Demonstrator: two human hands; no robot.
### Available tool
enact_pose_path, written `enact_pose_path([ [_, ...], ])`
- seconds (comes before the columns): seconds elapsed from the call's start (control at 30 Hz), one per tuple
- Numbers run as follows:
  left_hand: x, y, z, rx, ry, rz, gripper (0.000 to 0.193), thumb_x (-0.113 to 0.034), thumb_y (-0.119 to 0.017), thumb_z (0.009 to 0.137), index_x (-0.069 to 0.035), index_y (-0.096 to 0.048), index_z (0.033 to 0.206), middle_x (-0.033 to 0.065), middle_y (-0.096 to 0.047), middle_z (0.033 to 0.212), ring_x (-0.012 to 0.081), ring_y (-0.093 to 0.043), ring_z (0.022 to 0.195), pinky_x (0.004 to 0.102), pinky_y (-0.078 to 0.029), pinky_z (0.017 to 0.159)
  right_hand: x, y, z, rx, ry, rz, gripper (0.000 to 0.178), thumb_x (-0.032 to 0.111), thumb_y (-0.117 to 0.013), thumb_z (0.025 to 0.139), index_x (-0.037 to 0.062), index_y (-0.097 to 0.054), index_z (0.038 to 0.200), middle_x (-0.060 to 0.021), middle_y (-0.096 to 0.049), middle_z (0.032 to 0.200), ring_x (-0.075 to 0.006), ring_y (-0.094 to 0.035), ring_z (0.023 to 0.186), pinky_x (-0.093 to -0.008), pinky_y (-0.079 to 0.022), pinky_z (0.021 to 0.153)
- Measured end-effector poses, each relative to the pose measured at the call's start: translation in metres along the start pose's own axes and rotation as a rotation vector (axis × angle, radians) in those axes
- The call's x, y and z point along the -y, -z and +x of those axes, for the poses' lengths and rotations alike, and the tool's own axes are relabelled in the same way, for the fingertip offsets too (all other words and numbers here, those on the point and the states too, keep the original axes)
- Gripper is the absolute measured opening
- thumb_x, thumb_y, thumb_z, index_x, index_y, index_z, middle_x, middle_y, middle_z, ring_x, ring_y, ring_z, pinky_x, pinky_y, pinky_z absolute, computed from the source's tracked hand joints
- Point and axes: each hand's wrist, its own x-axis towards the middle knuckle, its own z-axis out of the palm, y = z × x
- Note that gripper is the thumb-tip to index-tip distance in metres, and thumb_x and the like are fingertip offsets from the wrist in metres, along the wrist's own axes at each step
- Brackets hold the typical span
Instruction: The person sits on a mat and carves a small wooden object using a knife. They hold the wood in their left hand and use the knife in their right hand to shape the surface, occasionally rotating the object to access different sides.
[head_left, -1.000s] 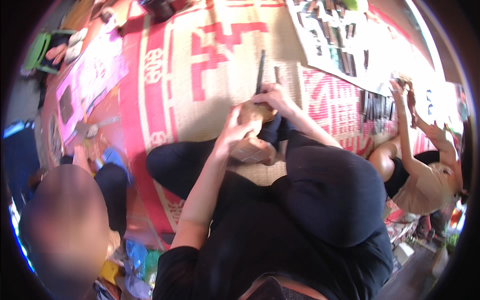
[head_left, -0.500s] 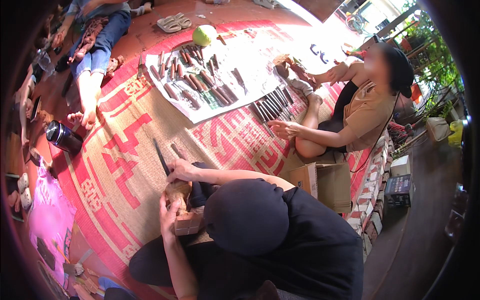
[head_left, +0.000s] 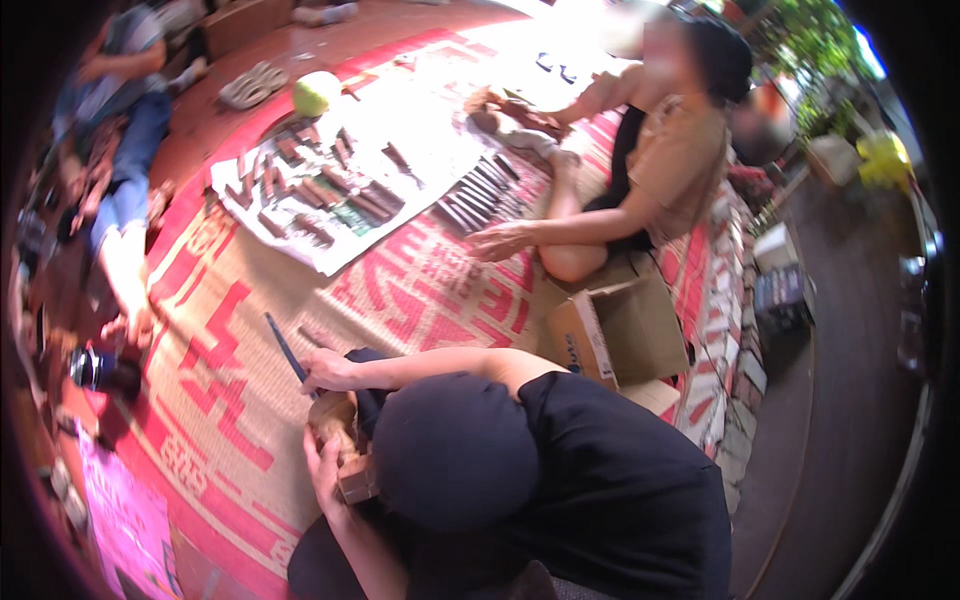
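Neither of my hands is in view. Just below me a seated person in a black cap (head_left: 455,450) and dark clothes bends over a light-brown wooden carving (head_left: 335,420) with a squared reddish block (head_left: 356,480) at its lower end. One hand of that person (head_left: 322,470) steadies the carving from the side. The other hand (head_left: 332,370) grips a long dark file (head_left: 284,345) at the carving's upper end. A short brown stick (head_left: 320,338) shows beside that hand; whether it lies on the mat I cannot tell.
Carving tools with brown handles (head_left: 320,185) lie on a white sheet (head_left: 335,258) over the red and tan mat (head_left: 215,340). Dark tools (head_left: 475,200) lie in a row near a second seated person (head_left: 680,140). An open cardboard box (head_left: 640,325) stands by the brick edging (head_left: 735,400).
My view has shifted, so the sheet and the second person appear farther left and higher. The near person still holds the carving and the file. The second person's near hand has changed pose slightly.
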Motion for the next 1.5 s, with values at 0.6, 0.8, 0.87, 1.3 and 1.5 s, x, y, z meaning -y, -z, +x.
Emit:
enact_pose_path([
  [0.6, -0.016, -0.021, -0.011, -0.013, -0.027, 0.102, 0.071, -0.028, -0.057, 0.086, -0.001, -0.020, 0.141, 0.0167, -0.039, 0.131, 0.0233, -0.050, 0.110, 0.0358, -0.044, 0.089, -0.011, 0.006, -0.013, 0.033, -0.043, 0.366, 0.013, 0.008, -0.067, 0.073, 0.0005, -0.057, 0.076, -0.0048, -0.060, 0.065, -0.0126, -0.061, 0.060, -0.0270, -0.050, 0.053],
  [0.8, 0.001, -0.007, 0.001, 0.005, -0.035, 0.015, 0.076, -0.024, -0.064, 0.080, 0.001, -0.025, 0.140, 0.0157, -0.037, 0.131, 0.0239, -0.040, 0.118, 0.0338, -0.036, 0.097, -0.001, 0.009, -0.019, 0.095, 0.099, 0.078, 0.022, 0.015, -0.071, 0.066, -0.0010, -0.063, 0.078, -0.0100, -0.064, 0.070, -0.0179, -0.061, 0.069, -0.0313, -0.049, 0.064],
  [0.87, -0.004, -0.009, -0.002, -0.051, -0.040, 0.046, 0.077, -0.023, -0.065, 0.079, 0.000, -0.024, 0.140, 0.0159, -0.039, 0.130, 0.0237, -0.043, 0.116, 0.0334, -0.039, 0.094, 0.009, 0.007, -0.011, -0.067, -0.057, 0.170, 0.016, 0.011, -0.067, 0.070, -0.0026, -0.061, 0.076, -0.0106, -0.061, 0.068, -0.0164, -0.060, 0.060, -0.0297, -0.051, 0.054],
  [1.3, 0.000, -0.004, 0.004, -0.104, -0.010, 0.059, 0.079, -0.022, -0.070, 0.079, 0.000, -0.025, 0.140, 0.0133, -0.041, 0.125, 0.0210, -0.048, 0.110, 0.0308, -0.044, 0.089, -0.005, -0.006, -0.006, 0.031, 0.016, 0.268, 0.012, 0.007, -0.068, 0.073, -0.0014, -0.062, 0.078, -0.0054, -0.061, 0.067, -0.0116, -0.056, 0.060, -0.0256, -0.046, 0.055],
  [1.5, 0.019, 0.006, 0.010, -0.129, -0.027, 0.059, 0.084, -0.021, -0.072, 0.077, -0.001, -0.021, 0.141, 0.0146, -0.042, 0.125, 0.0213, -0.050, 0.109, 0.0309, -0.046, 0.086, 0.007, 0.018, -0.011, 0.064, -0.092, 0.465, 0.010, 0.009, -0.066, 0.079, 0.0015, -0.062, 0.084, -0.0044, -0.062, 0.073, -0.0110, -0.058, 0.063, -0.0240, -0.048, 0.058],
])
